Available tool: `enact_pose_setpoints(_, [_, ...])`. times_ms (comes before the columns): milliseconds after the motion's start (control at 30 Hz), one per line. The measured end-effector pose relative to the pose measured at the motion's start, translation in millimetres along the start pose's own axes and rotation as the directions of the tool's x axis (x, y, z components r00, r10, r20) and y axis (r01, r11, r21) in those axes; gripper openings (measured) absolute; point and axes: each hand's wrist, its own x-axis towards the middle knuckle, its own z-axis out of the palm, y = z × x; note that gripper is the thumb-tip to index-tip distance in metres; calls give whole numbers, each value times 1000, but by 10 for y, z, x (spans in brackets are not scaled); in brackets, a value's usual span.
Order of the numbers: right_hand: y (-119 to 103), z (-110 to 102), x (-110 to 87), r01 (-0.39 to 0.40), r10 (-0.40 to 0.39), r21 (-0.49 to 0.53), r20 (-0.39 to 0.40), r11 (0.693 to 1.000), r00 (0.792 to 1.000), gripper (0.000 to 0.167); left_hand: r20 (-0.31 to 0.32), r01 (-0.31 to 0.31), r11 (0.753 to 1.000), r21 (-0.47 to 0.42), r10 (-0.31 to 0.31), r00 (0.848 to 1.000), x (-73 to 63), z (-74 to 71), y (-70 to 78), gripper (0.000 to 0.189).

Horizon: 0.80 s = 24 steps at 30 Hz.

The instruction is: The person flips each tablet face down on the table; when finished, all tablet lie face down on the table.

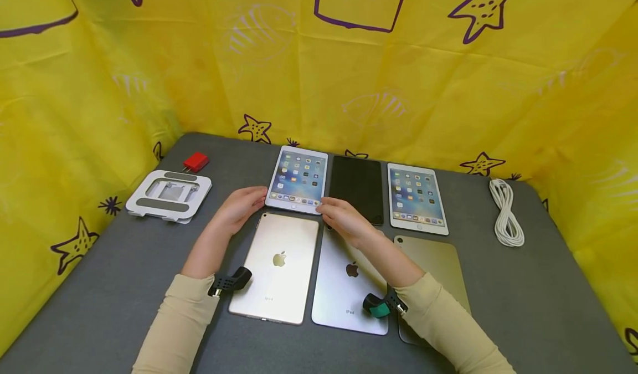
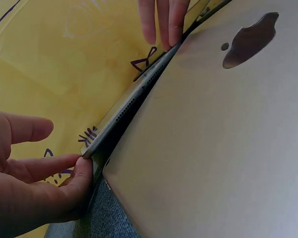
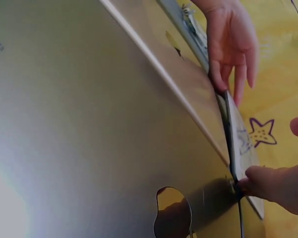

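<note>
A white-framed tablet [image 1: 297,177] lies screen up, app icons lit, in the back row. My left hand [image 1: 241,208] holds its lower left edge. In the left wrist view, fingertips [image 2: 82,159] of that hand meet at the tablet's corner while another finger stands off. My right hand [image 1: 346,219] holds the lower right corner, its fingertips right at the rim. Just nearer lies a gold iPad [image 1: 279,263], back up. A silver iPad [image 1: 344,282], also back up, lies partly under my right forearm.
Right of the held tablet sit a black-faced tablet [image 1: 356,183] and another white tablet [image 1: 417,196]. A darker gold tablet [image 1: 438,257] lies partly under my right sleeve. At left are a white folding stand [image 1: 171,194] and a red charger plug [image 1: 196,162]; at right, a coiled white cable [image 1: 505,213].
</note>
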Motion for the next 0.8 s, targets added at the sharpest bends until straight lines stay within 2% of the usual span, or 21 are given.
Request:
enact_pose_setpoints(133, [-2,15,4,-6,6,0,2,1000,1000,60,-83,-34,998,47,38,996,8,50,-9,47])
enact_pose_setpoints(300, [14,47,30,-9,9,4,-3,1000,1000,60,-178,-125,991,52,132,975,1,131,18,41])
enact_pose_setpoints(400, [29,69,50,-8,8,-1,-13,1000,1000,60,-191,-183,981,66,192,963,-26,172,60,40])
enact_pose_setpoints(467, [35,76,63,-7,7,2,-20,1000,1000,60,-200,-201,977,67,211,957,-46,204,93,39])
enact_pose_setpoints(800, [41,131,117,-5,7,95,-22,995,1000,56,-242,-206,973,100,224,944,-151,307,223,40])
